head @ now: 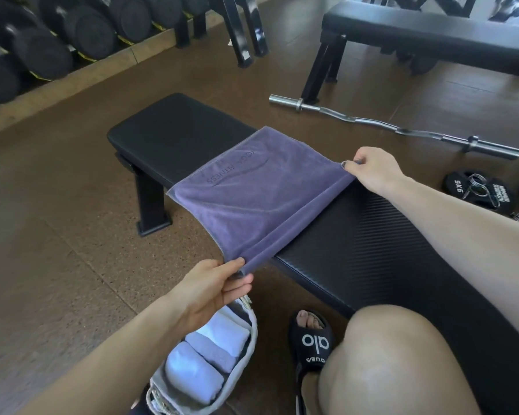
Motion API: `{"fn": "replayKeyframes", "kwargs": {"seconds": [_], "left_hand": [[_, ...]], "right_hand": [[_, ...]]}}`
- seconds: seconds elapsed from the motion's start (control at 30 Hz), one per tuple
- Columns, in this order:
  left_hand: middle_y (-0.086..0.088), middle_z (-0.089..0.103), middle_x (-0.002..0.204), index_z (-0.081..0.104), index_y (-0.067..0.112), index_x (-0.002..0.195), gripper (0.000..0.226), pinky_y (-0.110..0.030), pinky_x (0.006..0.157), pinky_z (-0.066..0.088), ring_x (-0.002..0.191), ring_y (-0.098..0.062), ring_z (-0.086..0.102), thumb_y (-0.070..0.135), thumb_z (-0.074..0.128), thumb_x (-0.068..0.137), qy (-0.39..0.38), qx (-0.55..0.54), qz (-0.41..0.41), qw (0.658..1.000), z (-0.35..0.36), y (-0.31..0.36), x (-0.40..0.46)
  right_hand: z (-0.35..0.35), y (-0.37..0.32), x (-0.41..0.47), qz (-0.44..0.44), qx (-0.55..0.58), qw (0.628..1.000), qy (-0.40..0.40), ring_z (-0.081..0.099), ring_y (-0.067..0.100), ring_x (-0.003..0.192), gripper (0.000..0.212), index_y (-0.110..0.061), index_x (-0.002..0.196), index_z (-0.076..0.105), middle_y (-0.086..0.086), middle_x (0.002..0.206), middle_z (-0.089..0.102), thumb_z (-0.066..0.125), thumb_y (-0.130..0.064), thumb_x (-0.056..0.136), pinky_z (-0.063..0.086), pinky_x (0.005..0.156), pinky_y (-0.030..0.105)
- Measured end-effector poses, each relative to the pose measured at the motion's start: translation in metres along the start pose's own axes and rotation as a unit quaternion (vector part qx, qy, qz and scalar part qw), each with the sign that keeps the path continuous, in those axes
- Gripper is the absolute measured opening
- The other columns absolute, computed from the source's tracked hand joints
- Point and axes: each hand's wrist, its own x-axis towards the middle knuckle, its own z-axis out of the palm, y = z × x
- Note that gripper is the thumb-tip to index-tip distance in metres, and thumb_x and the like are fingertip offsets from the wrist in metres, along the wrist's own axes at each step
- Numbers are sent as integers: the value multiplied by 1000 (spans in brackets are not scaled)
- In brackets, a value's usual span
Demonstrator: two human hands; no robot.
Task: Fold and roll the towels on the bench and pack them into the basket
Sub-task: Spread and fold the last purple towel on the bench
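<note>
A person's left hand [215,287] pinches the near end of a purple towel [252,193] between thumb and curled fingers, just off the near edge of a black padded bench [357,253], while the right hand [375,170] pinches the opposite end of the same rolled edge at the bench's far side, thumb and fingertips closed on the cloth. Between the two hands the towel's nearest edge is turned into a narrow, taut roll lying across the seat; the rest of the cloth is spread flat over the middle of the bench, with embossed lettering on its far part and one corner hanging over the left side. On the brown floor below the left forearm stands a grey fabric basket [249,351] holding rolled towels [210,351] in white and pale lavender, packed side by side. Beside the basket, a foot in a black slide sandal [312,345] rests on the floor, next to a bare knee. Beyond the bench lie a chrome curl bar [387,124] and black weight plates [480,190], a second bench [432,31] stands at right, and a rack of dumbbells [57,34] lines the far left.
</note>
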Motion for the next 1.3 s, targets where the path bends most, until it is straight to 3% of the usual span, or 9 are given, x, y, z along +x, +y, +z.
{"fn": "replayKeyframes", "kwargs": {"seconds": [0.2,0.37,0.5,0.67,0.77,0.87,0.97,1.07,1.3], "left_hand": [[-16,76,101,64,6,121,30,-36,84,62,96,-24,75,27,51,105,4,74,-13,997,-3,4,5],[-9,77,106,69,11,117,30,-41,95,56,99,-22,74,33,55,103,63,81,48,994,-18,24,24],[-10,71,106,68,11,103,20,-42,98,53,102,-24,69,28,59,100,153,0,107,982,-36,49,46],[-7,69,119,52,11,130,46,-37,86,56,104,-18,70,30,69,92,190,-58,154,968,-62,68,73],[-6,66,113,51,13,124,40,-34,82,57,92,-14,69,26,71,92,231,-72,190,952,-71,75,86],[-4,63,104,54,20,102,19,-34,77,58,82,-13,65,24,70,92,277,-16,222,935,-78,80,91],[-5,65,96,54,20,87,14,-37,81,60,81,-16,65,22,65,96,298,45,249,920,-82,82,92],[-4,68,98,56,19,89,11,-37,83,59,89,-15,68,23,63,97,277,53,262,923,-84,84,93],[-5,68,96,62,15,94,4,-33,79,60,88,-15,67,15,66,95,266,31,264,927,-84,91,98]], "right_hand": [[6,-3,4,-2,-59,998,-6,58,30,88,28,-20,79,52,0,80,58,56,-40,96,41,72,35],[18,-25,5,-95,-210,971,58,54,36,108,20,-17,113,56,14,113,60,51,-30,98,43,92,46],[40,-60,12,-189,-167,966,54,53,34,115,31,-15,127,56,12,123,60,50,-25,99,43,94,44],[62,-101,35,-111,-46,993,19,54,32,120,38,-13,136,52,11,132,58,53,-25,100,45,97,41],[63,-113,55,-32,11,999,38,60,30,115,33,-13,128,60,9,125,64,57,-23,96,49,88,35],[61,-118,69,-18,-1,1000,6,68,34,95,23,-7,96,74,13,101,73,53,-18,92,50,69,32],[60,-116,76,-47,-39,998,-21,61,29,87,20,-12,95,69,10,99,69,51,-20,96,48,73,33],[63,-107,81,-65,-35,997,-39,52,25,88,15,-18,98,59,6,102,60,47,-26,102,40,76,31],[66,-100,84,-61,65,996,-10,55,16,78,13,-20,87,63,-7,78,60,61,-29,96,39,61,25]]}}
